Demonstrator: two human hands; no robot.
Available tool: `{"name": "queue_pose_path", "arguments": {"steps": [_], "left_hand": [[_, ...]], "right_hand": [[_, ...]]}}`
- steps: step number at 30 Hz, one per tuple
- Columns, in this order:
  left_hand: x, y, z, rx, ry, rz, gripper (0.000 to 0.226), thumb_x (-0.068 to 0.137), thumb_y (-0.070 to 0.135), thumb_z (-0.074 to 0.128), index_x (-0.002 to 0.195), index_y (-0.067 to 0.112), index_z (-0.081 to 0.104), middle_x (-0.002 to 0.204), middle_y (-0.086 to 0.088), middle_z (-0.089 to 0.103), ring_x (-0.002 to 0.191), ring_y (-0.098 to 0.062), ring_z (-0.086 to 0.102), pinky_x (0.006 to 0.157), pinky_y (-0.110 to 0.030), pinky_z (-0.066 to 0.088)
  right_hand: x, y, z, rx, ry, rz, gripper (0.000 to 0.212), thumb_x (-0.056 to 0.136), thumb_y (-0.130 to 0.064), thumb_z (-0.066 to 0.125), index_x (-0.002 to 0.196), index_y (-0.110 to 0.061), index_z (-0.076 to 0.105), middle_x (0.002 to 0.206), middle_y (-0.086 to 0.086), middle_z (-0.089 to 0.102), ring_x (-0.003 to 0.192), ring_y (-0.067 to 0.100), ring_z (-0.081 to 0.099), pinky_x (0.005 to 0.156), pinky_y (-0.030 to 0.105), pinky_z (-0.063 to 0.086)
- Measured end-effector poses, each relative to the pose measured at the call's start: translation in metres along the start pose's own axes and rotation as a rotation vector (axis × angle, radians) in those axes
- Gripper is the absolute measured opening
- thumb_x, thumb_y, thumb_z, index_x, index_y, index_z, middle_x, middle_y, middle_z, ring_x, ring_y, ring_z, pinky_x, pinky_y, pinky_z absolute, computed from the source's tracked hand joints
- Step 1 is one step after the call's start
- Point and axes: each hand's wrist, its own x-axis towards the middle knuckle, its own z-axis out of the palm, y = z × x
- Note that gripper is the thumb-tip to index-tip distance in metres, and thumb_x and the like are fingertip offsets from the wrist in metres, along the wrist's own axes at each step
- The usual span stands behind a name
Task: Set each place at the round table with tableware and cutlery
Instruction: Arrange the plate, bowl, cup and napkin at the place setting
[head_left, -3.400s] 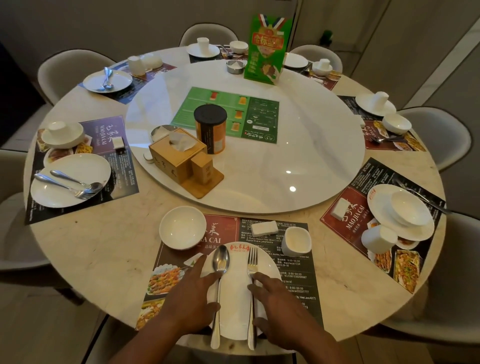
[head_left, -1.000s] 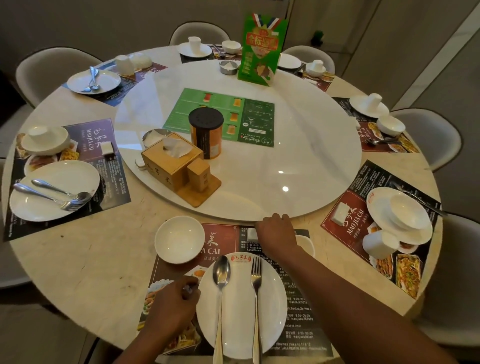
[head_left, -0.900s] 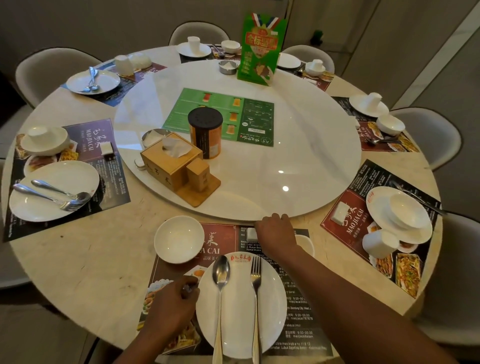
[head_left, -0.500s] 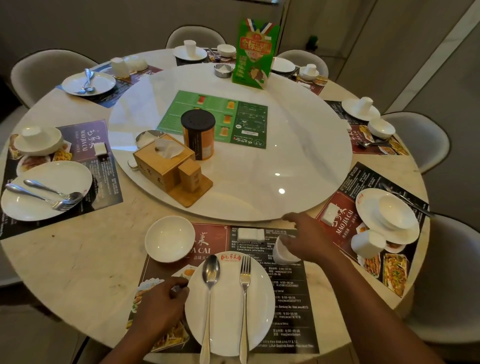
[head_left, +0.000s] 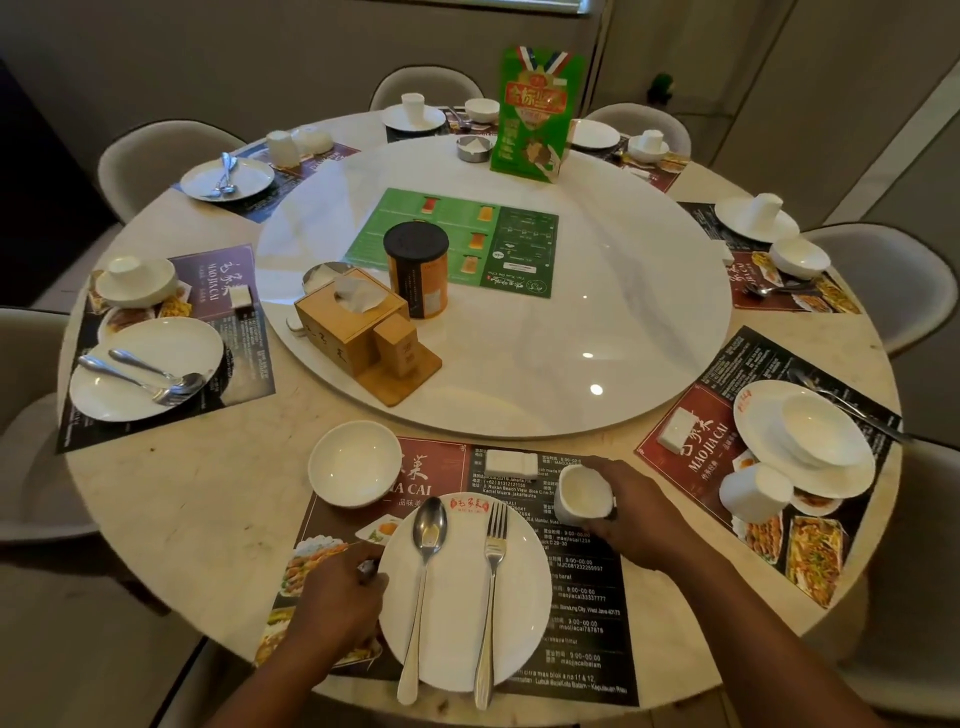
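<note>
At the near place a white plate (head_left: 457, 618) lies on a dark printed placemat (head_left: 587, 613), with a spoon (head_left: 423, 587) and a fork (head_left: 488, 592) lying side by side on it. My left hand (head_left: 332, 603) rests at the plate's left rim with curled fingers touching the edge. My right hand (head_left: 634, 509) grips a small white cup (head_left: 582, 493), tilted so its mouth faces me, just right of the plate's top. A white bowl (head_left: 353, 470) stands at the mat's upper left. A white wrapped packet (head_left: 511, 462) lies at the mat's top.
The round marble table (head_left: 197, 499) carries a lazy Susan (head_left: 597, 312) with a wooden tissue box (head_left: 353, 317), a dark-lidded tin (head_left: 415, 270) and a green standing card (head_left: 537, 114). Other places with plates, bowls, cups and cutlery ring the table; chairs surround it.
My right hand left the packet at the mat's top, moved right and took hold of the white cup, tilting it. My left hand shifted from the plate to its left rim.
</note>
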Motion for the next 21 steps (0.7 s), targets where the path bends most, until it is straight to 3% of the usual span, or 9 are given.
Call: {"name": "queue_pose_path", "arguments": {"steps": [5, 8, 12, 21], "left_hand": [[0.004, 0.002, 0.003, -0.016, 0.012, -0.036, 0.027, 0.090, 0.017, 0.062, 0.114, 0.031, 0.066, 0.100, 0.002, 0.069, 0.077, -0.013, 0.068, 0.073, -0.036, 0.060], [0.007, 0.004, 0.003, -0.017, 0.020, -0.023, 0.028, 0.090, 0.016, 0.062, 0.114, 0.029, 0.067, 0.090, 0.006, 0.066, 0.079, -0.009, 0.066, 0.067, -0.027, 0.056], [0.010, 0.007, 0.003, -0.015, 0.041, -0.023, 0.031, 0.090, 0.017, 0.061, 0.120, 0.027, 0.066, 0.106, -0.001, 0.071, 0.081, -0.008, 0.061, 0.060, -0.016, 0.042], [0.015, 0.012, 0.001, -0.062, 0.048, -0.035, 0.030, 0.088, 0.014, 0.062, 0.114, 0.028, 0.067, 0.105, 0.002, 0.071, 0.086, -0.014, 0.067, 0.076, -0.039, 0.060]], "right_hand": [[0.001, 0.001, 0.001, 0.021, 0.008, -0.003, 0.082, 0.074, -0.026, 0.085, 0.144, -0.032, 0.041, 0.142, -0.006, 0.049, 0.126, 0.017, 0.048, 0.104, 0.040, 0.045], [0.001, 0.001, 0.002, 0.024, 0.014, -0.006, 0.083, 0.074, -0.024, 0.085, 0.145, -0.030, 0.041, 0.143, -0.005, 0.048, 0.127, 0.018, 0.048, 0.105, 0.039, 0.043], [0.001, 0.000, 0.002, 0.035, 0.012, -0.014, 0.082, 0.076, -0.023, 0.083, 0.145, -0.029, 0.040, 0.144, -0.005, 0.047, 0.128, 0.018, 0.047, 0.104, 0.037, 0.042], [0.003, 0.003, 0.003, 0.022, 0.014, -0.030, 0.081, 0.076, -0.023, 0.083, 0.145, -0.028, 0.040, 0.146, -0.003, 0.046, 0.129, 0.020, 0.046, 0.104, 0.036, 0.040]]}}
